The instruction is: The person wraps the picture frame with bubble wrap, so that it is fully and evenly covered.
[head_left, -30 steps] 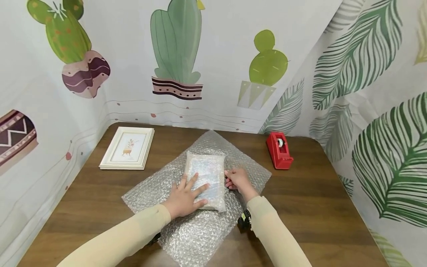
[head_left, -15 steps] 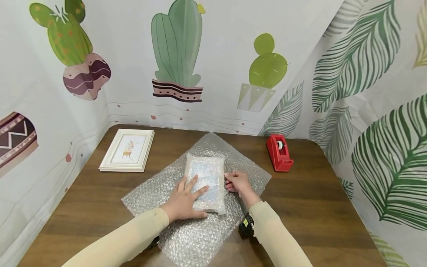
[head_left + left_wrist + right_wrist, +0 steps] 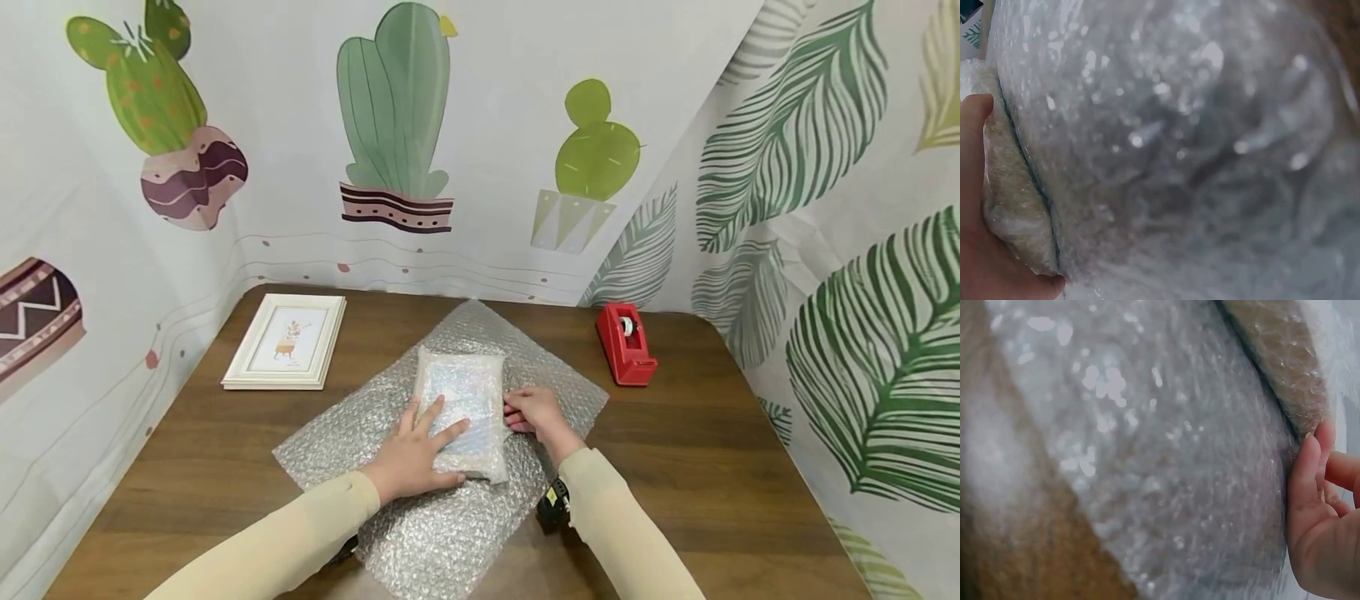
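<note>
A flat rectangular bubble-wrapped package (image 3: 480,379), pale at its border and bluish in the middle, lies on a large sheet of bubble wrap (image 3: 442,542). It looks like a wrapped picture frame. My left hand (image 3: 411,454) rests on its lower left part with fingers spread, the thumb along the near edge. At the package's right edge, my right hand (image 3: 538,414) has curled fingers and pinches the wrapping there. The right wrist view shows the fingertips (image 3: 1312,447) against the edge; exactly how much wrap they hold is hidden.
A cream picture frame (image 3: 287,342) with a plant print lies at the table's back left. The red tape dispenser (image 3: 627,346) stands at the back right. Patterned cloth (image 3: 487,150) hangs behind the brown wooden table (image 3: 712,467).
Both hands and the package stay nearly in place. My left thumb has shifted slightly down along the near edge since the first frame. The head view has tilted a little.
</note>
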